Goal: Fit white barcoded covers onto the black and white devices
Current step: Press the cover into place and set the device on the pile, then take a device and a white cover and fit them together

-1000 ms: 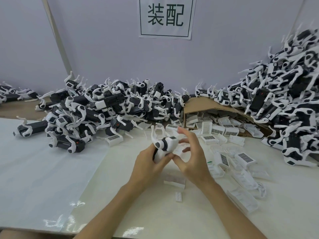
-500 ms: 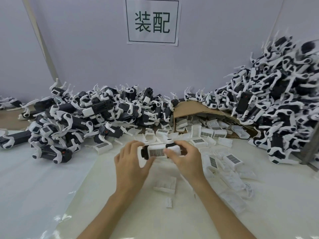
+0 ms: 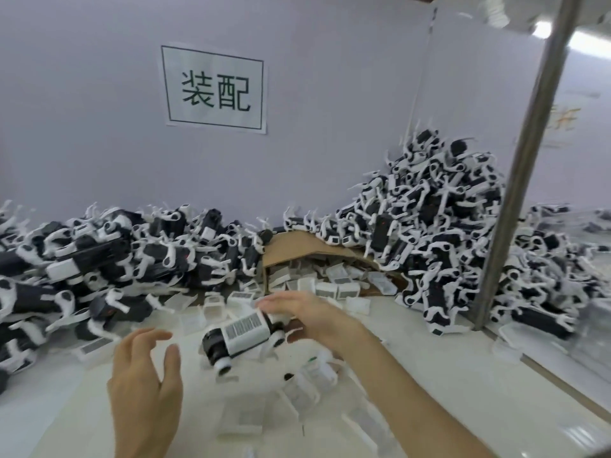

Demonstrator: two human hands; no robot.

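Note:
My right hand (image 3: 309, 314) holds a black and white device (image 3: 239, 335) by its far end above the table, a white barcoded cover (image 3: 246, 328) sitting on its top face. The device tilts down to the left, its round black and white end pointing at me. My left hand (image 3: 145, 375) hovers apart from it at lower left, fingers spread and holding nothing. Loose white covers (image 3: 337, 289) spill from under a cardboard flap (image 3: 297, 247) behind my hands.
Piles of black and white devices rise at the left (image 3: 99, 259) and, higher, at the right (image 3: 446, 233). A metal pole (image 3: 515, 193) stands at the right. More white covers (image 3: 301, 391) litter the white table near my forearm. A paper sign (image 3: 215, 89) hangs on the wall.
My left hand has let go of the device and dropped back to the left. My right hand alone now carries the covered device. The view has swung to the right.

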